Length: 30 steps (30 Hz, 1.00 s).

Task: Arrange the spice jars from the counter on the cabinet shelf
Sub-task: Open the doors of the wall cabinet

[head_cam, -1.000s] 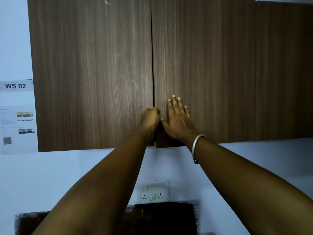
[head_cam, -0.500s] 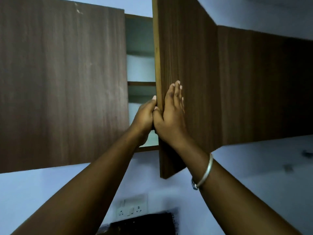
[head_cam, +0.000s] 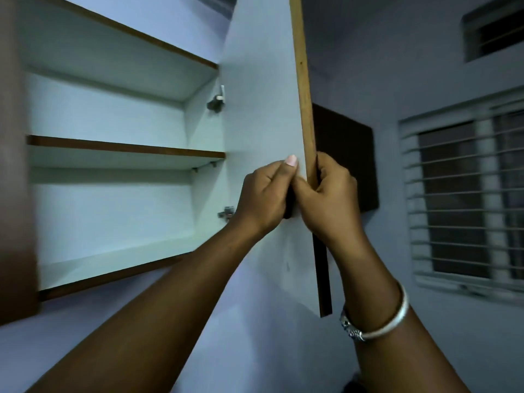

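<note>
The wall cabinet stands open, its right door [head_cam: 263,95] swung far out with the pale inner face towards me. My left hand [head_cam: 265,195] presses against that inner face near the free edge, thumb up. My right hand [head_cam: 329,194] is wrapped around the door's wooden edge from the outer side. Inside, a middle shelf [head_cam: 124,148] and the bottom shelf [head_cam: 113,259] are bare white boards with brown front edges. No spice jars and no counter are in view.
The cabinet's left door [head_cam: 14,165] is a dark brown panel at the left edge. Two metal hinges [head_cam: 217,102] sit on the cabinet's right wall. Another dark cabinet door [head_cam: 348,160] shows behind the open one. A barred window [head_cam: 465,199] is at the right.
The right door went from closed to wide open, pulled outward by both hands. The view turned right, so the shelves and the window have come into sight.
</note>
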### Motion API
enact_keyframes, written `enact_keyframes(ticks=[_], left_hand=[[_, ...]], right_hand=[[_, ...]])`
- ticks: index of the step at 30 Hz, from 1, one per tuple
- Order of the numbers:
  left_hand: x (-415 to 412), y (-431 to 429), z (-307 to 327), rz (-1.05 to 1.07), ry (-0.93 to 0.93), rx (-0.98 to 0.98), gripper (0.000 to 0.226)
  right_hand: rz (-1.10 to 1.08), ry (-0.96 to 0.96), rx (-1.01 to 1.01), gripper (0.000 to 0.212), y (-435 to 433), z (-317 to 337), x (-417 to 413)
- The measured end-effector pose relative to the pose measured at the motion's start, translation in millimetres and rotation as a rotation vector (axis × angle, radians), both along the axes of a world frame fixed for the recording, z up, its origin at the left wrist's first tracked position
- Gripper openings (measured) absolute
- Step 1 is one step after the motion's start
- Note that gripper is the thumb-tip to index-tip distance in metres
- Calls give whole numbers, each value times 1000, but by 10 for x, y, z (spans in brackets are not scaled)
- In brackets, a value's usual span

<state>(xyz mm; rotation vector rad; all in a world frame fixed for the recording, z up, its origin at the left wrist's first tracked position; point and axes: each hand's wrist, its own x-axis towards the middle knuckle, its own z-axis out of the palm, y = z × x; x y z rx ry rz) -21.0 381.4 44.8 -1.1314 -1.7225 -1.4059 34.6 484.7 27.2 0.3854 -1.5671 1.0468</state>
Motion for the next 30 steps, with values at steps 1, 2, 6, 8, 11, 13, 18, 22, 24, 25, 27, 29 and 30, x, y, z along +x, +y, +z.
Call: enact_keyframes(ticks=[1, 2, 6, 8, 11, 13, 18, 22, 24, 25, 27, 29, 30], left_hand=[[-22, 118, -3, 10, 26, -33, 50], [-42, 274, -9, 7, 44, -62, 49], [-142, 763, 22, 72, 30, -158, 46], [-190, 960, 39, 73, -8, -198, 47], [-271, 1179, 44, 91, -12, -256, 48], [-315, 1270, 40, 106, -5, -291, 48], [-400, 1396, 58, 134, 4, -342, 45], [-447, 1356, 65, 65, -69, -358, 41], [-448, 1217, 83, 7, -145, -349, 38], [-425, 1122, 93, -16, -163, -334, 36], [-375, 855, 110, -10, -115, -265, 28], [-340, 545, 98, 31, 4, -204, 19], [-327, 375, 83, 61, 70, -196, 14]], right_hand=[[-45, -25, -33, 15, 121, 10, -25], [-99, -52, -63, 19, 272, 13, -43], [-229, -150, -177, 29, 687, 41, -219], [-229, -162, -228, 30, 866, 35, -321], [-189, -181, -264, 28, 1119, 36, -464], [-160, -198, -278, 26, 1240, 31, -546], [-80, -192, -318, 24, 1423, 23, -720], [-220, -224, -205, 34, 1340, 14, -681], [-485, -203, -64, 55, 1192, -34, -698], [-571, -143, -23, 61, 1066, -62, -696], [-561, 26, 8, 57, 708, -99, -703], [-483, 192, 0, 48, 342, -106, -743], [-455, 264, -1, 44, 174, -109, -798]])
